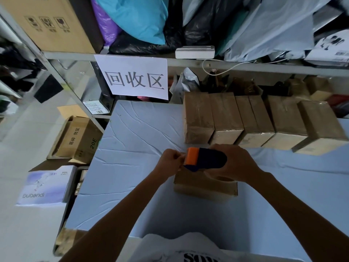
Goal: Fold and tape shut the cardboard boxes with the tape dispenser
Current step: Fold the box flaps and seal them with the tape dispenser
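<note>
A small cardboard box (pixel 200 186) lies on the pale blue table cover (pixel 132 148) in front of me. Above its far edge my right hand (pixel 238 163) grips a tape dispenser (pixel 205 160), dark blue with an orange end and a brown tape roll underneath. My left hand (pixel 172 159) pinches something at the dispenser's orange end, most likely the tape end, which is too small to make out. The box's top is partly hidden by both hands and the dispenser.
Several taped cardboard boxes (pixel 255 121) stand in a row at the table's far right. A metal shelf (pixel 207 63) with bags and a paper sign (pixel 135 78) rises behind. Open cartons (pixel 75 138) and a white box (pixel 47 186) sit on the floor at left.
</note>
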Demonstrator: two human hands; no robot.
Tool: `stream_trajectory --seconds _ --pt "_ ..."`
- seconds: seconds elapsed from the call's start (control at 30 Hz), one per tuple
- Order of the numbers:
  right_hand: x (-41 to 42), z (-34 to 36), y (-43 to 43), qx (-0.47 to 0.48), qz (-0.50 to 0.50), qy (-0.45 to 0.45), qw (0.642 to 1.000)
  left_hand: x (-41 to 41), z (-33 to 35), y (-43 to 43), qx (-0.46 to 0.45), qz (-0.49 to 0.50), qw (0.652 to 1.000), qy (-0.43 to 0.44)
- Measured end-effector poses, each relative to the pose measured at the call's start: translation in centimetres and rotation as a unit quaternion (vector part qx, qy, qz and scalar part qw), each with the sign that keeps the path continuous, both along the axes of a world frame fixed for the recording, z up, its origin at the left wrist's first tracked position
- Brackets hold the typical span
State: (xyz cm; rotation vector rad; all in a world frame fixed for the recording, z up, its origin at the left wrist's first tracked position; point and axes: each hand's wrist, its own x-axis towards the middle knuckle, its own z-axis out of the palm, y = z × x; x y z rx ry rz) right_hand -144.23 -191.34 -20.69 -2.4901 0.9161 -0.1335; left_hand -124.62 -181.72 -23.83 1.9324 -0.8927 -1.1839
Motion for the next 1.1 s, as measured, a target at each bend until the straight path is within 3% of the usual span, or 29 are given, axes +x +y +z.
stream_trajectory --seconds 0.17,0.27,0.37,0.43,0.63,1.1 --pt "0.3 0.5 1.0 0.001 0.019 0.012 1.0 -0.1 -0.7 0.3 0.015 -0.014 0.996 -0.092" --pt "-0.6 0.8 1.2 -0.024 0.019 0.034 0.999 2.5 -1.3 1.1 0.033 0.025 0.991 -0.125" --pt "-1.7 1.5 0.5 -0.063 0.021 0.091 0.994 5.0 -1.4 1.9 0.012 0.077 0.996 -0.051" --pt "-1.6 1.8 0.5 -0.078 0.03 0.116 0.99 4.8 -1.4 2.1 0.004 0.056 0.998 -0.021" --pt "-2.1 1.4 1.2 -0.069 0.012 0.119 0.99 5.3 -2.6 3.9 0.017 0.06 0.996 0.07" --pt "-2.2 1.4 1.3 -0.07 0.002 0.129 0.989 5.1 -4.3 3.6 0.027 0.021 0.999 0.027"
